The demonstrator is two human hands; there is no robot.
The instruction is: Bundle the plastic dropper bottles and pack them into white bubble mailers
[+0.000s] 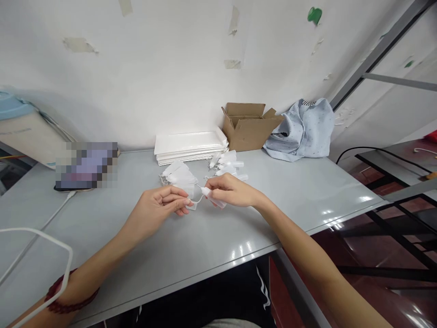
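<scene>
My left hand (163, 206) is closed in a pinch on a small clear plastic bag (190, 196) just above the grey table (307, 191). My right hand (229, 190) is closed around a small white dropper bottle (214, 199), its thin tip pointing left toward the bag. The two hands almost touch at the table's middle. Behind the left hand lies a loose heap of clear bags (179, 175). Behind the right hand lies a pile of several more small white bottles (228, 163).
A stack of flat white sheets (189, 145) and an open cardboard box (247, 125) stand by the wall. A pale blue cloth bag (303, 130) lies at the back right. A phone with a white cable (85, 165) rests at the left. The table's front edge is near my body.
</scene>
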